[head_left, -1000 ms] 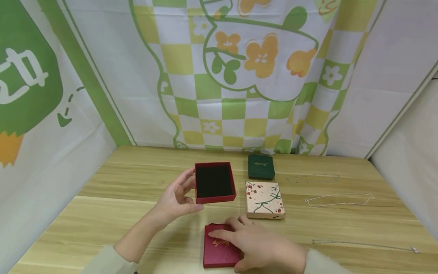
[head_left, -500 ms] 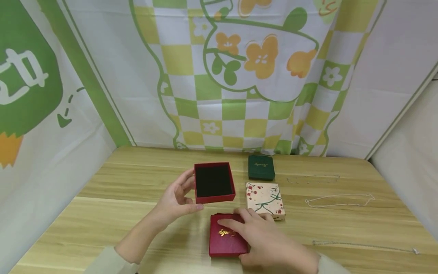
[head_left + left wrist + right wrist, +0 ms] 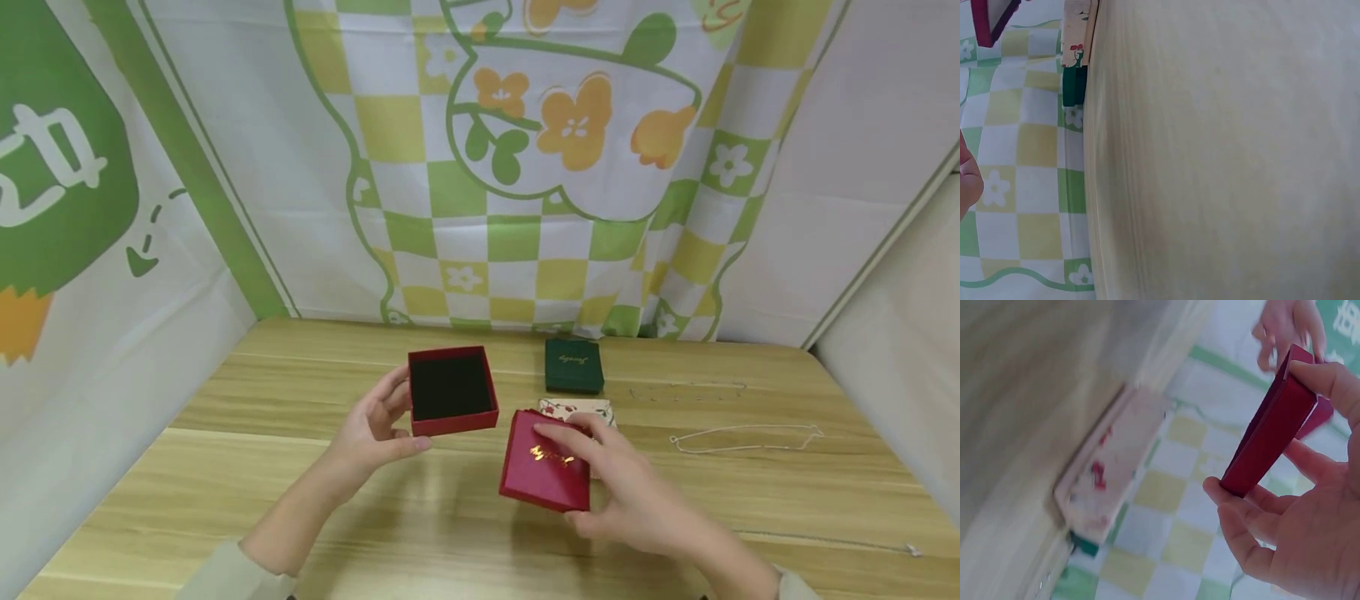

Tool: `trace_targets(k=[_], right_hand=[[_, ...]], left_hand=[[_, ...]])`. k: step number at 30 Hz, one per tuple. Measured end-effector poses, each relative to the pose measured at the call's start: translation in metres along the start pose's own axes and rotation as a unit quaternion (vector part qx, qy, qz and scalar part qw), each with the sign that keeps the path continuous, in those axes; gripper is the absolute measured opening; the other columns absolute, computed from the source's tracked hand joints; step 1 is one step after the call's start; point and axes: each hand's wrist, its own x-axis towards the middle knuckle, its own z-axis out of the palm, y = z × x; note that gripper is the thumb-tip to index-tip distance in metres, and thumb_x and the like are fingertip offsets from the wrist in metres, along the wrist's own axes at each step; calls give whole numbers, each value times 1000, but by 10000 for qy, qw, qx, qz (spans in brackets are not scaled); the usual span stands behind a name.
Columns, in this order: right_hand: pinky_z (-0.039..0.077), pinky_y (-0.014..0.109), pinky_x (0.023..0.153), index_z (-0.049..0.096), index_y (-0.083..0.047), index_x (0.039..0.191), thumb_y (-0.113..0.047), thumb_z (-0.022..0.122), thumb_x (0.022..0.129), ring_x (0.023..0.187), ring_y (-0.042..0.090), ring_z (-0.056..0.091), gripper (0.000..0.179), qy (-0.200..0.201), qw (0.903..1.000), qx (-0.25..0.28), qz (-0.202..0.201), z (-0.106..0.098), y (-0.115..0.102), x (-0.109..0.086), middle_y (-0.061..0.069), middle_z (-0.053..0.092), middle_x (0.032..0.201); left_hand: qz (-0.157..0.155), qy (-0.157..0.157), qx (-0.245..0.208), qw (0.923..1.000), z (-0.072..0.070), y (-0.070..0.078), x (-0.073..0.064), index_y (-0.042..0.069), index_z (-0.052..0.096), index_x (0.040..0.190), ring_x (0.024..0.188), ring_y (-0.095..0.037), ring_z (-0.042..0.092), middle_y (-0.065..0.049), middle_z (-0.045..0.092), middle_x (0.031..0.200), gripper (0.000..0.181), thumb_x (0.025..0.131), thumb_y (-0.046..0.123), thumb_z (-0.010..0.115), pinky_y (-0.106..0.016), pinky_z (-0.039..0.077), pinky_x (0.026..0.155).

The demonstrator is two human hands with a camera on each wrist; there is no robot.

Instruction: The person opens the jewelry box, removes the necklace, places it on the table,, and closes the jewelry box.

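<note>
My left hand [image 3: 378, 425] grips the left side of an open red jewelry box [image 3: 453, 422], thumb at its near corner, lifted over the table. Black padding fills the box. To the right, my right hand [image 3: 630, 483] holds the red box lid [image 3: 536, 479] with gold lettering, tilted and raised off the table. Seen in the right wrist view, the thumb and fingers of that hand pinch opposite edges of the lid [image 3: 1272, 437]. Only a few fingers of my left hand [image 3: 969, 181] show at the edge of the left wrist view.
Behind the lid lies a cream box with a blossom print [image 3: 566, 406], partly covered. A dark green box [image 3: 573, 367] stands farther back. Several chains lie at right: a looped necklace [image 3: 746, 437], a straight one [image 3: 825, 540] and a thin one [image 3: 686, 387]. A patterned curtain [image 3: 510, 250] hangs behind.
My right hand has lifted the red lid off the table, moving it up and right and tilting it over the blossom box. My left hand has shifted slightly left with the open box.
</note>
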Motion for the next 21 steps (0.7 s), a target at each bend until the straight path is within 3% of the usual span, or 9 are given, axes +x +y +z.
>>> trace_targets(k=[4,12,17,21], right_hand=[[54,26,74,46,-26,147,-3,84,71,111,19,53,88,442,9975,447,-318,-14,10,-3,4,48,136],[53,34,84,43,-26,149,-5,84,74,114,19,51,88,641,9957,554,-387,-32,14,-1,3,47,137],[51,42,87,40,-29,150,-9,82,77,120,23,49,87,597,9943,789,-393,-36,13,4,2,44,140],[53,37,89,40,-30,150,-11,81,80,122,23,48,84,448,9920,1058,-518,-36,10,10,0,43,142]], left_hand=[[-62,15,-3,10000,0,0,-1,5,25,155,125,-5,52,16,57,139,84,86,4,72,-24,51,81],[-524,-81,57,9986,5,3,-1,4,16,157,123,-2,50,10,49,145,95,84,7,76,-20,50,78],[-340,-330,34,9989,9,4,2,7,23,156,119,-9,52,8,53,143,88,84,2,74,-22,49,76],[-290,-511,40,9983,12,4,3,8,25,155,117,-11,53,10,55,140,87,83,0,73,-21,49,74]])
